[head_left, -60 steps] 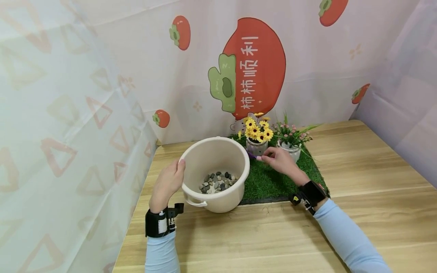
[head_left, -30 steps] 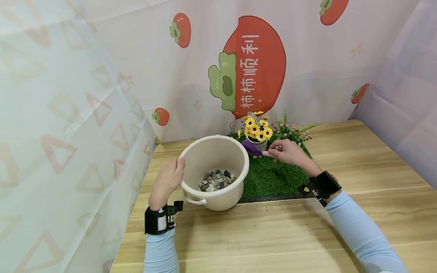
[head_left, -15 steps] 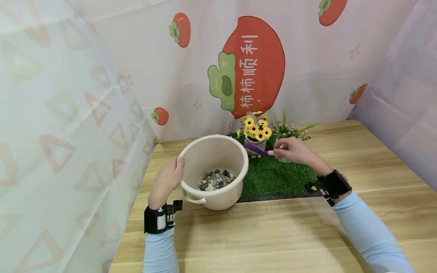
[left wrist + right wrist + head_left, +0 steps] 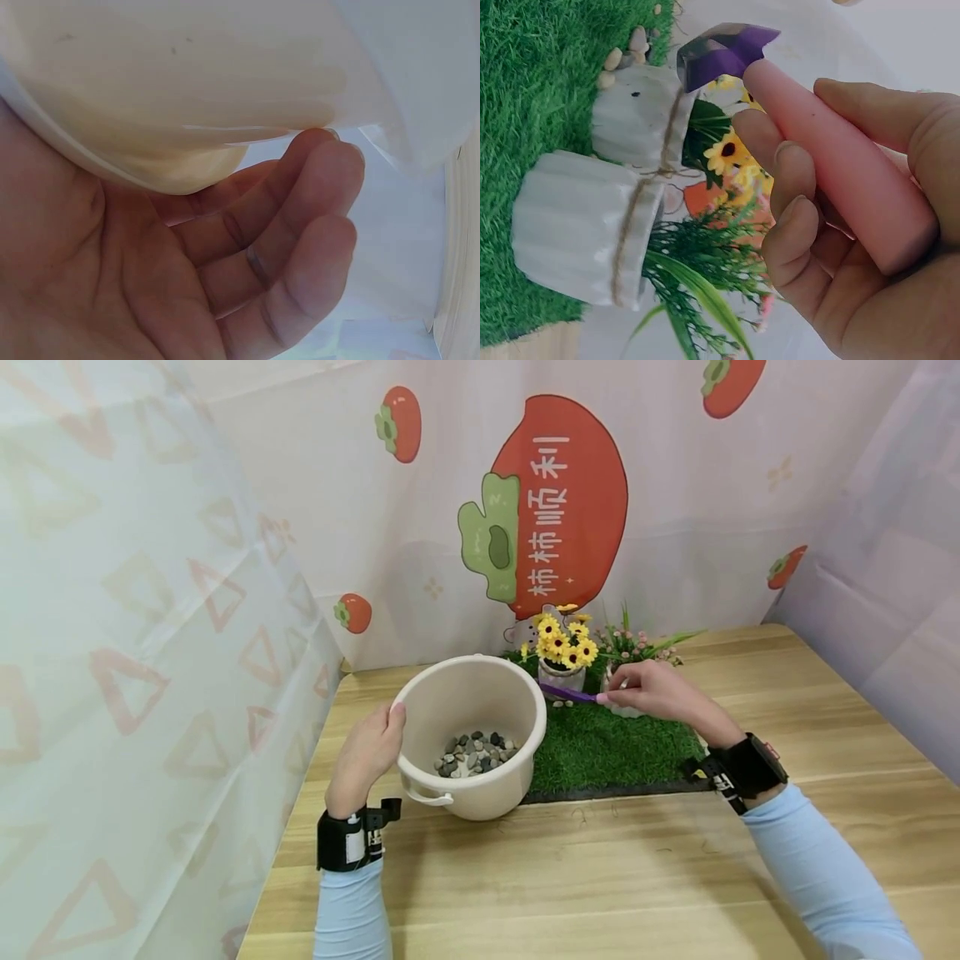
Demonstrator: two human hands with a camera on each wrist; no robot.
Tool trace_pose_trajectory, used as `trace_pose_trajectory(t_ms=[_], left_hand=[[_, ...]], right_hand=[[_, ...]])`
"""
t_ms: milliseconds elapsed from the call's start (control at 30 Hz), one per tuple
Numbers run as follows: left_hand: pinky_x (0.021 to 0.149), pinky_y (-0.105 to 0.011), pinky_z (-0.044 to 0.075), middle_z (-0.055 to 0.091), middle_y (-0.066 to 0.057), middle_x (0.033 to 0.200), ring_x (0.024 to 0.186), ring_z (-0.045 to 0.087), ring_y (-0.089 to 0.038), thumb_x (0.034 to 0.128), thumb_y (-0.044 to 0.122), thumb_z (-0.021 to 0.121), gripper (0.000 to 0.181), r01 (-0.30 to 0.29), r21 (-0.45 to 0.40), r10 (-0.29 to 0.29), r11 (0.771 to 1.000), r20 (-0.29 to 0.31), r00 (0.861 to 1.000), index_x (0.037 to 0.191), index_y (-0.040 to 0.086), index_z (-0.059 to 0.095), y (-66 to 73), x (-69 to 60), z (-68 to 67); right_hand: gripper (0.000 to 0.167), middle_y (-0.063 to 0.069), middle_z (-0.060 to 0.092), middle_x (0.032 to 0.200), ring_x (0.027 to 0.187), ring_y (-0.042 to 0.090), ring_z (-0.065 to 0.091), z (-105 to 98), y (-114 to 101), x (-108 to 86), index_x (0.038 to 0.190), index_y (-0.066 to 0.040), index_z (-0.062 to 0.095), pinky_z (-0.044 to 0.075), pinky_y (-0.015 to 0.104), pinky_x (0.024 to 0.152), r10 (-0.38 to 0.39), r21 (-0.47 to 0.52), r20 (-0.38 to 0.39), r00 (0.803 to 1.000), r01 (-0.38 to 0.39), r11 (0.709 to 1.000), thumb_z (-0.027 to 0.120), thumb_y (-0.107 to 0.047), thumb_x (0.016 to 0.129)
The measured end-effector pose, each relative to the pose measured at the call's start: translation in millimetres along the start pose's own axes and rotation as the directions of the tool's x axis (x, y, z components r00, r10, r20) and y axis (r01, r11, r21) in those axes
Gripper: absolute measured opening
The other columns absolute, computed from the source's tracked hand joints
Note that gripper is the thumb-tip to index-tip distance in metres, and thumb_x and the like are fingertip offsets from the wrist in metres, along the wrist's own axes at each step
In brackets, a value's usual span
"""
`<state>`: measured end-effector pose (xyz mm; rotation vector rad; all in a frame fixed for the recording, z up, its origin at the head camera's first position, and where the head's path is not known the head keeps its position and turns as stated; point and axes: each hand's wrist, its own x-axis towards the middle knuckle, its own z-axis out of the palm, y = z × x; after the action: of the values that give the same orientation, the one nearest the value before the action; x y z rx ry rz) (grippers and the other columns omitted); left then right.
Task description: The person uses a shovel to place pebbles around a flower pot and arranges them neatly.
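My left hand (image 4: 363, 756) grips the rim of a cream bucket (image 4: 487, 802) on its left side; in the left wrist view its fingers (image 4: 311, 240) curl under the bucket's lip. Grey and tan pebbles (image 4: 476, 756) lie on the bucket's bottom. To the right, my right hand (image 4: 651, 689) holds a small trowel with a purple blade (image 4: 566, 693) and a pink handle (image 4: 840, 157). The blade points left, above the turf and in front of a white pot (image 4: 561, 679) of yellow flowers. The right wrist view shows the handle across the palm. Whether the blade carries anything is unclear.
Under the pots lies a green turf mat (image 4: 600, 760) on the wooden table (image 4: 570, 877). A second white pot (image 4: 626, 706) with pink-flowered greenery (image 4: 637, 647) stands behind my right hand. A few stones (image 4: 634, 45) sit by the yellow-flower pot. A printed cloth (image 4: 420, 527) hangs behind.
My right hand has moved right with the trowel, away from the bucket's rim. The blade, showing broad one second ago, now shows edge-on. The left hand and bucket stay in place.
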<state>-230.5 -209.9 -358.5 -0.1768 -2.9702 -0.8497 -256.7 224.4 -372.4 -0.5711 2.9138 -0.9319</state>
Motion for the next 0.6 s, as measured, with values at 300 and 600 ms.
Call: trace_pose_trajectory(t_ms=[300,600], left_hand=[[0.083,-0.047,0.05,0.065,-0.021,0.114,0.101,0.063,-0.033,0.1067,0.042,0.022,0.056,0.002,-0.006,-0.002,1.0,0.019,1.0,0.13,0.0,0.052,1.4,1.1,0.5],[0.083,-0.047,0.048,0.065,-0.018,0.114,0.102,0.062,-0.033,0.1062,0.044,0.022,0.057,0.011,-0.002,-0.01,1.0,0.011,1.0,0.13,0.002,0.053,-0.3,-0.8,0.1]], right_hand=[[0.022,0.0,0.057,0.076,0.064,0.012,0.037,-6,2,-16.2,0.107,-0.015,0.068,0.033,0.035,0.066,0.002,-0.02,-0.029,1.0,-0.002,1.0,0.061,-0.033,0.097],[0.022,0.001,0.062,0.082,0.067,0.013,0.044,-11,-1,-22.5,0.106,-0.016,0.068,0.036,0.034,0.067,-0.014,-0.035,-0.053,0.998,0.012,0.999,0.062,-0.034,0.097]])
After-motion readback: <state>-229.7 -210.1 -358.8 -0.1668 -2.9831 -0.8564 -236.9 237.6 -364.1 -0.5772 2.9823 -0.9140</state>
